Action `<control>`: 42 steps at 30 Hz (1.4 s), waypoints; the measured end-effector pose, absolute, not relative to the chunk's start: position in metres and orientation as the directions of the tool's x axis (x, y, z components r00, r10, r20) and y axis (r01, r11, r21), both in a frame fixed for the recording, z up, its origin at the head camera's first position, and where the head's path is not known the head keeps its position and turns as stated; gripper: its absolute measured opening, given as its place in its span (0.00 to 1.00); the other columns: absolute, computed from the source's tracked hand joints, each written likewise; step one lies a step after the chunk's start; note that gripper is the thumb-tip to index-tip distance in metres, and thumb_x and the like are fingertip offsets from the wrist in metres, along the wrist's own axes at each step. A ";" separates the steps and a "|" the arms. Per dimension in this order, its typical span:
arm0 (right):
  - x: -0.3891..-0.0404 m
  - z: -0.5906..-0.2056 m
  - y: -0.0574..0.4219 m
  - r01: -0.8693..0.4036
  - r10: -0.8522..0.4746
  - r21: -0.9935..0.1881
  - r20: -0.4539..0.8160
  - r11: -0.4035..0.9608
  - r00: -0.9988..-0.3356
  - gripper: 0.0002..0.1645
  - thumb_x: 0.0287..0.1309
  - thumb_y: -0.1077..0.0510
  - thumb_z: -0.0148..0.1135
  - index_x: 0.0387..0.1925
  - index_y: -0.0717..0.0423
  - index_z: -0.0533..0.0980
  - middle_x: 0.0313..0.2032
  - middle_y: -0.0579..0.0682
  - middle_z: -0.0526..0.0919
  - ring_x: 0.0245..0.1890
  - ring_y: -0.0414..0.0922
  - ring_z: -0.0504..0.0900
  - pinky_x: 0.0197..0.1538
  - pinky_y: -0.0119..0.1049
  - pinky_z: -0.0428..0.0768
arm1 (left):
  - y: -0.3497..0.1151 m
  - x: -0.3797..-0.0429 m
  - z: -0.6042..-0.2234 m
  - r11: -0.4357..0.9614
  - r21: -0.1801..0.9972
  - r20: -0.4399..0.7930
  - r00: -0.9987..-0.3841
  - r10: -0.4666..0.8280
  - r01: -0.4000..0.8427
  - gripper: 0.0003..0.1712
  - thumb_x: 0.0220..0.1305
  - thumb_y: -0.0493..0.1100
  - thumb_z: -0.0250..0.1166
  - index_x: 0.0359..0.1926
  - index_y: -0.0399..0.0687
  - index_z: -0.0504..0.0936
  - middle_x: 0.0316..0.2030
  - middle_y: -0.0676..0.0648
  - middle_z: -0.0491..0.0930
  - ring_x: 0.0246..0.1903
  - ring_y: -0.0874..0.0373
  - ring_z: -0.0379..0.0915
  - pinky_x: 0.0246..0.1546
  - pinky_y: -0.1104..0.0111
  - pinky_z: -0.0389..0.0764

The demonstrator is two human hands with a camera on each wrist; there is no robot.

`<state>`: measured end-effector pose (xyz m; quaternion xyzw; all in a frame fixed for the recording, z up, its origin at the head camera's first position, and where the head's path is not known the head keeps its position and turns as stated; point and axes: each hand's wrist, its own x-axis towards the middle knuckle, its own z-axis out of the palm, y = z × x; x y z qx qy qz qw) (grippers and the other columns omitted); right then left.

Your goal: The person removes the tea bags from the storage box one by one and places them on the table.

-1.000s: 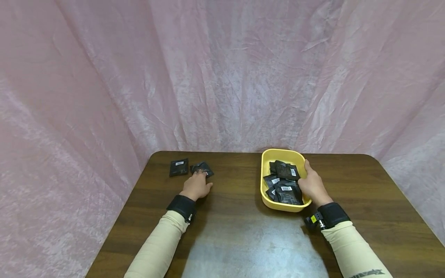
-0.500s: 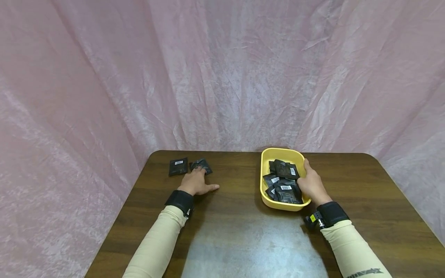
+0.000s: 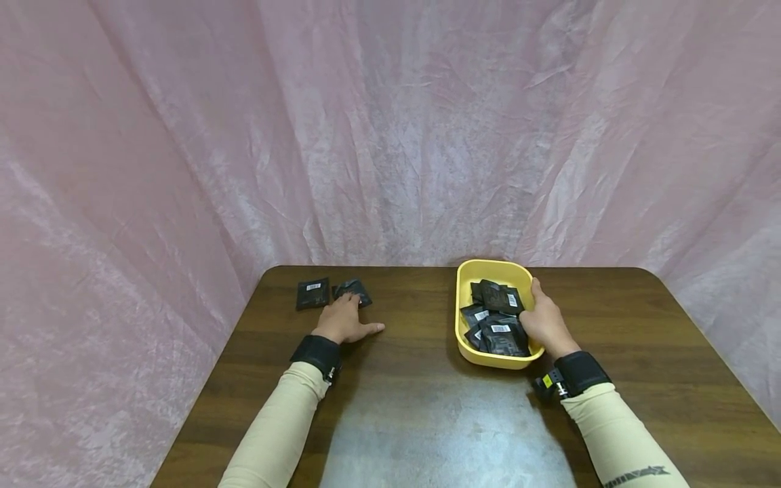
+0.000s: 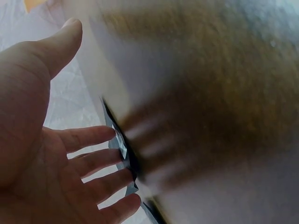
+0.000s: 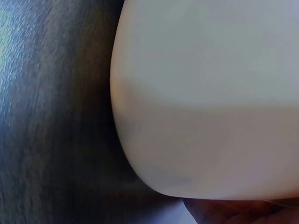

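Note:
My left hand (image 3: pixel 342 320) reaches over the table's far left, thumb spread out to the side. Its straight fingertips touch a small black packet (image 3: pixel 354 289) with a white label; in the left wrist view this packet (image 4: pixel 122 147) lies right at the fingertips. Beside it, to the left, lies another black packet (image 3: pixel 313 293) showing a barcode label. My right hand (image 3: pixel 547 324) grips the right side of a yellow plastic bin (image 3: pixel 462 318), thumb at the rim. Several black packets (image 3: pixel 505 337) lie heaped inside the bin. The right wrist view mostly shows the bin's outer wall (image 5: pixel 205 116).
The dark wooden table (image 3: pixel 415 407) has rounded far corners and a glossy reflection near the front. Behind it hangs a pink velvet curtain (image 3: pixel 390 135). Each wrist wears a black strap, such as the right strap (image 3: pixel 582 373).
My left thumb has spread outward and the fingers have straightened over the packet; the hand drew slightly back left. My right hand stays on the bin.

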<state>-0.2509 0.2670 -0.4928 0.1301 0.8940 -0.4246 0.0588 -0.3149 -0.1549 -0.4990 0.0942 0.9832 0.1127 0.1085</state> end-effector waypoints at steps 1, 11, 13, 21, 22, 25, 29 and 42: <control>-0.251 -0.493 0.267 0.283 0.185 -0.744 -0.215 0.605 -0.959 0.57 0.65 0.67 0.46 0.84 0.55 0.26 0.84 0.71 0.43 0.80 0.69 0.59 0.79 0.70 0.62 | -0.155 -0.315 -0.499 0.957 0.242 -0.192 -0.959 0.208 0.160 0.62 0.62 0.77 0.69 0.81 0.38 0.63 0.81 0.33 0.62 0.81 0.36 0.59 0.80 0.41 0.63; -0.247 -0.492 0.268 0.286 0.212 -0.736 -0.194 0.614 -0.958 0.58 0.63 0.64 0.49 0.86 0.52 0.31 0.83 0.71 0.48 0.76 0.69 0.63 0.71 0.68 0.72 | -0.155 -0.312 -0.498 0.954 0.259 -0.201 -0.958 0.205 0.150 0.61 0.64 0.75 0.69 0.81 0.39 0.62 0.82 0.33 0.60 0.82 0.36 0.57 0.82 0.39 0.59; -0.246 -0.492 0.269 0.290 0.223 -0.737 -0.192 0.610 -0.956 0.57 0.63 0.64 0.49 0.86 0.50 0.33 0.83 0.72 0.50 0.73 0.68 0.65 0.68 0.66 0.74 | -0.155 -0.313 -0.499 0.954 0.259 -0.205 -0.957 0.204 0.148 0.61 0.64 0.75 0.68 0.82 0.39 0.62 0.82 0.33 0.59 0.83 0.36 0.56 0.82 0.38 0.57; -0.247 -0.496 0.271 0.236 0.268 -0.766 -0.086 0.598 -0.960 0.47 0.63 0.62 0.47 0.84 0.56 0.56 0.74 0.69 0.71 0.68 0.64 0.74 0.69 0.62 0.77 | -0.151 -0.311 -0.496 0.968 0.191 -0.174 -0.964 0.198 0.165 0.49 0.72 0.69 0.65 0.79 0.42 0.68 0.80 0.36 0.65 0.80 0.36 0.60 0.81 0.37 0.59; -0.247 -0.496 0.271 0.237 0.277 -0.774 -0.083 0.587 -0.957 0.46 0.63 0.62 0.47 0.84 0.57 0.58 0.74 0.68 0.72 0.69 0.63 0.74 0.70 0.62 0.76 | -0.150 -0.311 -0.496 0.968 0.185 -0.163 -0.966 0.199 0.168 0.47 0.73 0.68 0.65 0.78 0.42 0.69 0.79 0.36 0.66 0.80 0.36 0.61 0.80 0.38 0.60; -0.247 -0.497 0.271 0.246 0.297 -0.792 -0.086 0.559 -0.951 0.45 0.64 0.62 0.47 0.83 0.58 0.58 0.75 0.68 0.71 0.70 0.63 0.73 0.71 0.61 0.75 | -0.149 -0.311 -0.497 0.970 0.160 -0.120 -0.972 0.200 0.180 0.43 0.74 0.66 0.64 0.76 0.42 0.72 0.77 0.35 0.70 0.78 0.35 0.64 0.78 0.38 0.64; -0.246 -0.498 0.271 0.247 0.303 -0.793 -0.083 0.557 -0.949 0.44 0.64 0.62 0.46 0.83 0.59 0.59 0.75 0.69 0.71 0.70 0.63 0.73 0.72 0.62 0.75 | -0.147 -0.309 -0.500 0.971 0.115 0.007 -0.977 0.211 0.210 0.38 0.74 0.62 0.65 0.74 0.43 0.74 0.72 0.32 0.74 0.77 0.34 0.65 0.76 0.39 0.65; -0.250 -0.499 0.274 0.239 0.296 -0.782 -0.073 0.576 -0.952 0.45 0.64 0.62 0.47 0.84 0.59 0.57 0.76 0.69 0.70 0.71 0.63 0.73 0.71 0.61 0.76 | -0.089 -0.283 -0.467 0.853 0.106 0.435 -0.795 0.423 0.511 0.23 0.77 0.53 0.64 0.62 0.43 0.85 0.57 0.41 0.88 0.61 0.44 0.84 0.64 0.48 0.80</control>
